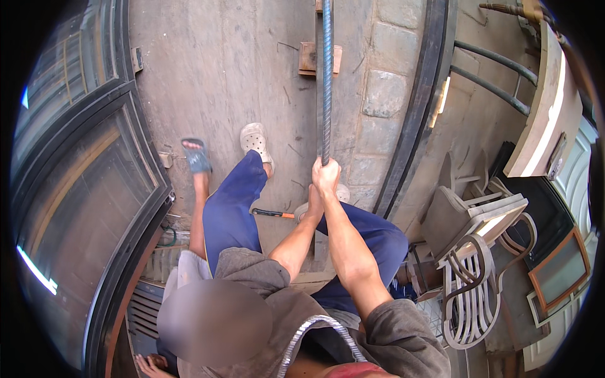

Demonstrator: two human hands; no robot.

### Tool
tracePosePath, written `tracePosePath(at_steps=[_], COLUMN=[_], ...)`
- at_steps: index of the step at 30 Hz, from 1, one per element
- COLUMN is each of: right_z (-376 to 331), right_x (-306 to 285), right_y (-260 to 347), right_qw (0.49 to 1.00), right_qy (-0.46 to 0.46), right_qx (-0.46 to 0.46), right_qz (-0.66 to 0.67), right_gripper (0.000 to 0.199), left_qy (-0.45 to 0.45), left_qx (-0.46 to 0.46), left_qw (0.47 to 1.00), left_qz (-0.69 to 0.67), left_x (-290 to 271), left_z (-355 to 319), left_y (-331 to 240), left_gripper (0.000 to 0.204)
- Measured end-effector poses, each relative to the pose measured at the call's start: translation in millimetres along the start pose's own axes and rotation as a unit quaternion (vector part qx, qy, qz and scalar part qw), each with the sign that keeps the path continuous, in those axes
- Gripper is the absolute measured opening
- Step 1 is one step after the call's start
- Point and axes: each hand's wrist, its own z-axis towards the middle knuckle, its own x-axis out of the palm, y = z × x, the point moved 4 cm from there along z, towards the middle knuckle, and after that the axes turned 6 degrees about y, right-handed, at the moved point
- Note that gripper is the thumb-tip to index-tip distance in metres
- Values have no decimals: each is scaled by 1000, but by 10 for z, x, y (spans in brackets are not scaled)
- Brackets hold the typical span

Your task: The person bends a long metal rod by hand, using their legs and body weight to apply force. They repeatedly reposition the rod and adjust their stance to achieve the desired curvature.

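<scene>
Hands grip, apparently both, rebar end.

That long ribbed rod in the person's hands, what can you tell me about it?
The rod is a dark grey, spirally ribbed bar, steel by its look. It runs straight from the top edge over the concrete floor to a fist gripping its near end. Which hand, I cannot tell. It passes over a small wooden block.

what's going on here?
A person stands on a concrete floor gripping the near end of a long ribbed steel bar with both hands: right hand on top, left hand just below. The bar runs away over a small wood block. A hammer lies by their feet.
</scene>
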Motion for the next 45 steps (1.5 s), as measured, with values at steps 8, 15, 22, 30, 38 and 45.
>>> tracePosePath(at_steps=[8,15,22,30,38,45], right_z=[2,62,184,110,134,-30], right_x=[-106,-69,-465,-270,-274,-395], right_y=[39,-121,-285,-65,-124,115], right_qw=[1000,1000,999,999,970,994], right_qy=[4,17,13,36,180,65], right_qx=[-6,-15,25,-19,60,90], right_qz=[-7,-10,-28,14,152,1], right_gripper=[29,28,29,44,76,87], left_qy=[0,17,-8,2,-48,-60], left_qx=[9,8,5,24,-98,-78], left_qw=[1000,999,1000,999,986,989], left_qz=[7,32,9,22,128,113], left_x=[90,120,828,368,387,598], left_z=[-16,94,240,248,-70,54], left_y=[41,50,-39,39,-131,-34], left_gripper=[20,18,17,17,30,28])
